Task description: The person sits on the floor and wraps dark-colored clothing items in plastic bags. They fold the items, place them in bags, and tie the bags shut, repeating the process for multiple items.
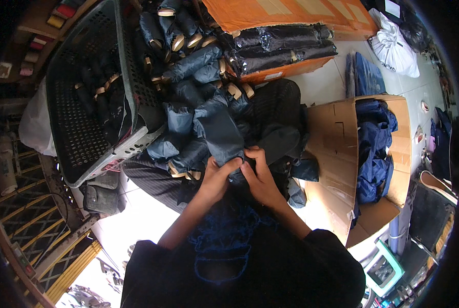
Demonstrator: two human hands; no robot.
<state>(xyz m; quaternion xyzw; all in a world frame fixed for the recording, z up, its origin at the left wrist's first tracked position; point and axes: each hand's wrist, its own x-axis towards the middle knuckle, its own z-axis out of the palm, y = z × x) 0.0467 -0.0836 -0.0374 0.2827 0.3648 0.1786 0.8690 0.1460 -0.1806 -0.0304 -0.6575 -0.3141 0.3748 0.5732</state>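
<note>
My left hand (219, 177) and my right hand (260, 172) meet in front of my body, fingers closed on the near end of a dark blue-grey fabric bundle (216, 128). The thumbs press close together there, and the bundle stretches away from me over my lap. Around it lie several similar rolled bundles (181, 119), some with tan, curved ends showing. More bundles (193, 64) are heaped beyond. What is inside the held fabric is hidden.
A dark perforated plastic basket (81, 149) with black bundles inside stands tilted at left. Behind the heap is an orange-brown carton (286, 72) of plastic-wrapped black packs (281, 41). At right, an open cardboard box (332, 154) holds navy fabric (373, 154); a green stool (386, 269) is nearby.
</note>
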